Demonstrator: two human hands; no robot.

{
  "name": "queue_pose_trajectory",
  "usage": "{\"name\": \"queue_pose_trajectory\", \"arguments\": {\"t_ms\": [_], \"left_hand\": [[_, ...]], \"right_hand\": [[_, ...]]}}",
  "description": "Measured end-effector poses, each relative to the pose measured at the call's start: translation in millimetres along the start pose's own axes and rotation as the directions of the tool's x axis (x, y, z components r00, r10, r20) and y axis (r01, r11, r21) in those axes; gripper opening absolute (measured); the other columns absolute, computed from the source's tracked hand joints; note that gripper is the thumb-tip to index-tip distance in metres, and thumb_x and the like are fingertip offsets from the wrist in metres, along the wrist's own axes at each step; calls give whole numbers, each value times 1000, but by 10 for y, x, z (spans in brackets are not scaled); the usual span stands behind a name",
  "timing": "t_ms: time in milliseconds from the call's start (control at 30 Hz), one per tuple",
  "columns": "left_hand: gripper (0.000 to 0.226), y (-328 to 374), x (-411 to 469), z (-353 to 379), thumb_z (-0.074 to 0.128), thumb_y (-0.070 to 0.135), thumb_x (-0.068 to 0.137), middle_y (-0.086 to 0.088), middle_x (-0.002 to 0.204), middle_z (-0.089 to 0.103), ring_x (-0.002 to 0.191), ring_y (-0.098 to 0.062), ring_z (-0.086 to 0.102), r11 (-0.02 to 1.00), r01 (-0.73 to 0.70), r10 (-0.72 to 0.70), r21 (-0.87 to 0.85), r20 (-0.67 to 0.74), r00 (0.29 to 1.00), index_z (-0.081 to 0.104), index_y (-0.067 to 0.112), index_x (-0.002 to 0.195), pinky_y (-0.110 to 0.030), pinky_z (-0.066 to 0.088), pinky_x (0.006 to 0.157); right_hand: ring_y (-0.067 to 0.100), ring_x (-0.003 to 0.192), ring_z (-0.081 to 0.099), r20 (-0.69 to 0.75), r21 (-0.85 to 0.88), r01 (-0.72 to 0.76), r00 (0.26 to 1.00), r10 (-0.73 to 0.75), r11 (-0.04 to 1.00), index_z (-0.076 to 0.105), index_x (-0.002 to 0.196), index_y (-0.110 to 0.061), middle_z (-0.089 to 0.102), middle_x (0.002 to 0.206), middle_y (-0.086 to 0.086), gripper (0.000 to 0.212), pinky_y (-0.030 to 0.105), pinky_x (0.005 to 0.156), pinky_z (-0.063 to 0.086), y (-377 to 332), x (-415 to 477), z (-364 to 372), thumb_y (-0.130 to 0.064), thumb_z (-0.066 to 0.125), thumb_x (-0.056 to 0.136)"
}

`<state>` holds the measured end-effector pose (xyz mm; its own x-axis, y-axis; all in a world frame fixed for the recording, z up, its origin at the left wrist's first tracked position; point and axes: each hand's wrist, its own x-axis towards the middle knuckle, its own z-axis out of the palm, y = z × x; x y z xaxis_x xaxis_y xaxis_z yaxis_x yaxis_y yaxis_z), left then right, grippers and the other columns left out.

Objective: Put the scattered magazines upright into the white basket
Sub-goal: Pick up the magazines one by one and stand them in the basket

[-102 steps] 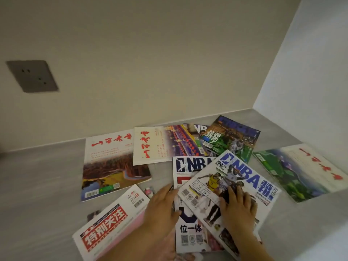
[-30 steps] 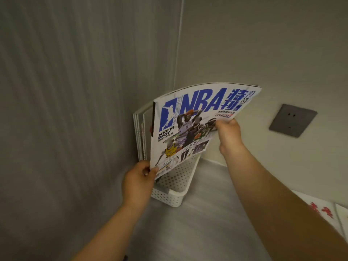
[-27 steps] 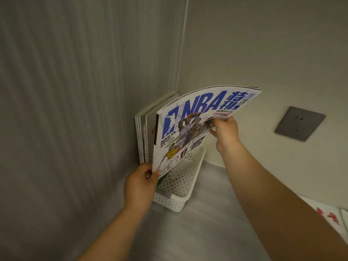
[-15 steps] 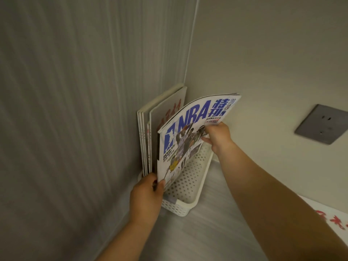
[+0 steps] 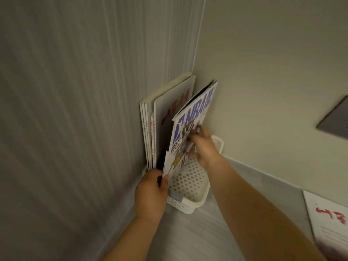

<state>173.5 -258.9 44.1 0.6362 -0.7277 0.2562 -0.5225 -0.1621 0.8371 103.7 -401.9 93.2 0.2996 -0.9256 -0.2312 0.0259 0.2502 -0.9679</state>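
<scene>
The step in hand is the putting of one magazine into the basket. The NBA magazine [image 5: 194,117] stands almost upright over the white basket [image 5: 188,207] in the corner of the worktop [image 5: 216,234], just beside the magazines [image 5: 169,104] that already stand there against the left wall. The left hand [image 5: 150,193] pinches its lower near corner, and the right hand [image 5: 204,146] grips its right edge, with the fingers curled on the cover. So both hands are closed on this one magazine. Its top leans to the right, away from the stack. If its lower edge already touches the basket floor I cannot tell, because the left hand hides it. Next, I think, it must be pushed fully down and pressed flat to the stack before the hands release it, otherwise it may fall over. One more magazine [image 5: 327,223] lies flat at the right, so the task is not finished.
</scene>
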Motion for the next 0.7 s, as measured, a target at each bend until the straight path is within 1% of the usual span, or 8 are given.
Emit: {"name": "queue_pose_trajectory", "arguments": {"t_ms": [100,233,300,433,500,600,633,700], "left_hand": [[12,-15,-42,-5,59,6,80,-15,92,66,74,-14,52,1000,-2,2,10,-9,1000,61,4,92,-23,38,63],[33,-1,-143,-67,70,-1,67,-12,90,64,70,-19,57,983,-141,137,116,39,990,61,8,98,-18,37,50],[43,-5,-140,-103,74,-2,62,-15,87,65,70,-29,62,957,-209,197,199,80,977,63,9,103,-28,43,52],[52,-22,-80,-133,78,0,57,-18,82,66,69,-37,60,909,-205,197,363,59,979,64,9,106,-43,50,62],[53,-5,-101,-133,79,0,57,-18,81,66,70,-38,60,904,-208,199,374,64,978,63,9,107,-46,50,64],[49,7,-147,-162,76,0,62,-20,86,67,74,-41,59,922,-209,198,326,67,978,62,7,108,-48,49,68],[47,17,-157,-179,75,-1,62,-21,89,67,76,-41,59,926,-212,204,313,60,977,63,6,107,-48,49,70],[41,55,-201,-206,73,-2,64,-22,93,66,80,-41,60,934,-233,226,271,57,972,64,3,103,-49,48,73]], "right_hand": [[16,102,51,165,-79,-35,985,48,996,24,137,-36,48,128,-1,60,50,90,46,129,-96,111,-9,44,87],[22,122,44,242,-183,32,970,13,983,9,140,-41,35,145,-3,72,43,90,47,181,-172,291,-14,49,86],[20,125,41,232,-203,78,972,-30,976,7,141,-40,34,146,-3,76,40,97,44,192,-183,338,-10,50,86],[20,129,39,215,-232,97,976,-46,968,3,142,-36,32,148,-1,77,42,106,38,188,-188,354,-5,46,86],[19,128,39,227,-250,116,972,-58,961,4,142,-33,35,145,-1,76,35,105,39,195,-201,344,-2,45,86],[10,116,45,230,-303,155,969,-85,940,14,142,-27,44,126,-6,68,9,83,43,201,-267,303,-2,45,87],[10,114,46,213,-331,156,973,-87,931,19,142,-26,43,124,-7,65,6,79,41,192,-296,278,-5,46,87],[15,119,45,163,-379,146,983,-90,914,27,140,-22,43,135,0,58,14,87,39,166,-364,192,-10,48,87]]}}
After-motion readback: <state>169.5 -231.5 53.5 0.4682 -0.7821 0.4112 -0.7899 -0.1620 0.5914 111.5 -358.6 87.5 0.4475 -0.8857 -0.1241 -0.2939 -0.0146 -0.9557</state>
